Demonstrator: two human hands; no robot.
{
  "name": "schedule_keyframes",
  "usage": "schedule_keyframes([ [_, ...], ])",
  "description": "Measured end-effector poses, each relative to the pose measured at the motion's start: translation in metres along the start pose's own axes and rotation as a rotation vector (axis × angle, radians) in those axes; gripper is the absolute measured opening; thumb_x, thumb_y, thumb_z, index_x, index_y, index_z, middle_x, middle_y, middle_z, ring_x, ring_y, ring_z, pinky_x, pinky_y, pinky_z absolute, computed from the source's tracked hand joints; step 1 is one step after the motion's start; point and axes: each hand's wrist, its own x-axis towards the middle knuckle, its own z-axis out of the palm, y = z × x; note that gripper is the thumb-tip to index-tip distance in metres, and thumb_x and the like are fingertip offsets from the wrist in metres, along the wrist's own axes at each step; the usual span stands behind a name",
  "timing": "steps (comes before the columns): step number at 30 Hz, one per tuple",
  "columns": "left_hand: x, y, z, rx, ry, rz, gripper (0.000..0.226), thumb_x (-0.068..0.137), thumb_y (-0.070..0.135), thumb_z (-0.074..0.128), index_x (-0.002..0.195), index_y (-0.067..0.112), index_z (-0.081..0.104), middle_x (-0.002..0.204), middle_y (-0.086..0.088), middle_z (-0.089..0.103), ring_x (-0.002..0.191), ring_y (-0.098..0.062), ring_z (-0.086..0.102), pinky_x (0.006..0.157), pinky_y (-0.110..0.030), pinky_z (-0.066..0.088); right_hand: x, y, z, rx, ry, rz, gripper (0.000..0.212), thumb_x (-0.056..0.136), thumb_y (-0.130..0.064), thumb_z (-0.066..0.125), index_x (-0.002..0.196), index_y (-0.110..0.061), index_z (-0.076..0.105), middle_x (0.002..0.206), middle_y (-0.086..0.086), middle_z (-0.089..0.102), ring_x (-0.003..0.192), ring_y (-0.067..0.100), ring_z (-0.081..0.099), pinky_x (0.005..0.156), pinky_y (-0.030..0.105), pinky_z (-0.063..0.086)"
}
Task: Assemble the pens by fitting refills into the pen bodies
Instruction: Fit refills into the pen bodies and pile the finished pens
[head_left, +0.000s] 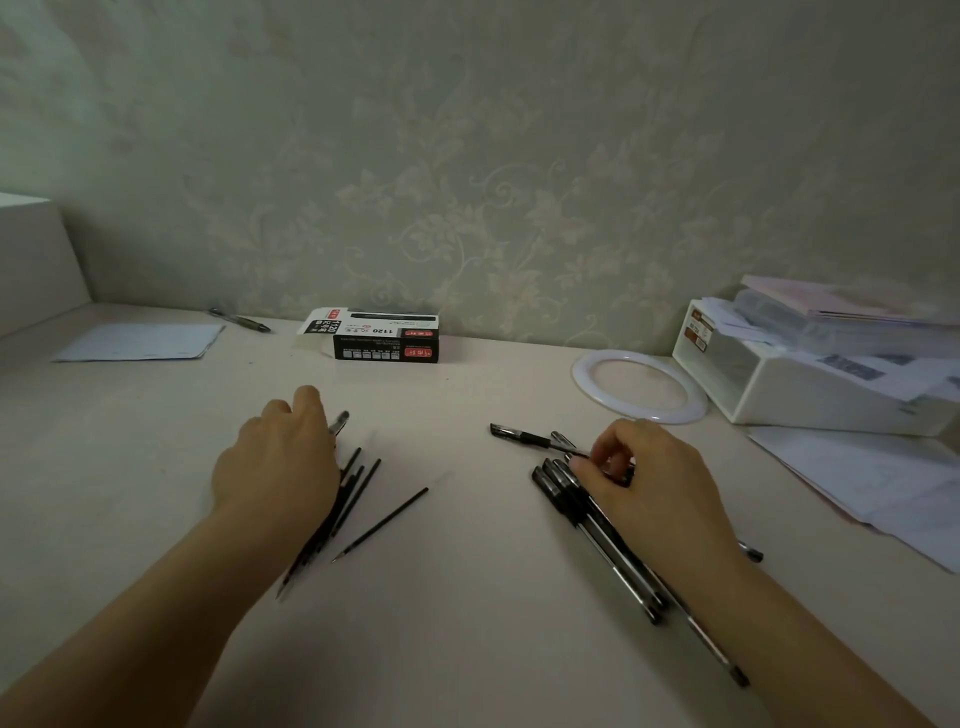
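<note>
The left hand (278, 457) is laid over the near end of a fan of black refills (353, 488) on the worktop (467, 597); its fingers are curled downward, and a clear pen piece (338, 422) is seen protruding just beyond the knuckles, though whether it is actually pinched in the grip cannot be told. One single refill (382, 524) is left lying apart on the inner side of that hand, with bare worktop between it and the other hand.

The right hand (644, 483) is set on a bundle of pen bodies (597, 525), the fingertips (597, 460) being closed narrowly on a thin black pen (530, 437) that points away toward the middle of the worktop. The bundle is run back under the wrist toward the near edge.

Beyond both grips, a pen box (384, 338) is stood against the wall. Past the right hand, a white ring (582, 384) and a white tray of papers (779, 395) are found close by, and loose sheets (883, 488) are spread on its outer side. A sheet of paper (140, 343) and a separate pen (239, 319) are lain far beyond the left hand. A broad open strip is left between the two hands.
</note>
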Motion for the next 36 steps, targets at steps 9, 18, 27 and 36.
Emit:
schedule_keyframes([
  [9,0.0,-0.001,0.004,0.067,-0.078,-0.017,0.015,0.096,0.021,0.045,0.108,0.013,0.044,0.102,-0.009,0.047,0.091,-0.027,0.049,0.076,-0.039,0.048,-0.008,-0.011,0.007,-0.152,-0.219,-0.061,0.02,0.08,-0.045,0.071,0.077,-0.027,0.061,0.076,-0.011,0.046,0.069,0.004,0.046,0.054,0.014,0.027],
  [18,-0.018,0.031,0.009,-0.415,0.026,0.291,0.01,0.089,0.038,0.06,0.091,0.03,0.055,0.087,0.01,0.054,0.071,-0.003,0.051,0.061,-0.015,0.037,-0.005,-0.017,0.009,0.258,-0.168,0.07,0.019,0.083,-0.038,0.07,0.072,-0.023,0.064,0.057,-0.011,0.054,0.052,0.001,0.045,0.05,0.012,0.035],
  [27,-0.045,0.058,0.014,-0.761,-0.232,0.512,0.04,0.081,0.066,0.037,0.089,0.033,0.058,0.082,0.019,0.064,0.071,-0.005,0.063,0.06,-0.019,0.051,-0.013,-0.036,0.017,0.852,-0.391,0.178,0.015,0.097,-0.019,0.054,0.093,-0.007,0.061,0.066,0.0,0.069,0.059,0.011,0.062,0.06,0.022,0.052],
  [36,-0.038,0.048,0.015,-0.463,-0.197,0.7,0.018,0.098,0.043,0.04,0.102,0.035,0.055,0.085,0.014,0.056,0.078,-0.003,0.053,0.066,-0.022,0.044,-0.011,-0.031,0.018,0.912,-0.362,0.151,0.013,0.091,-0.025,0.066,0.088,-0.012,0.067,0.071,0.005,0.071,0.058,0.012,0.06,0.059,0.02,0.05],
])
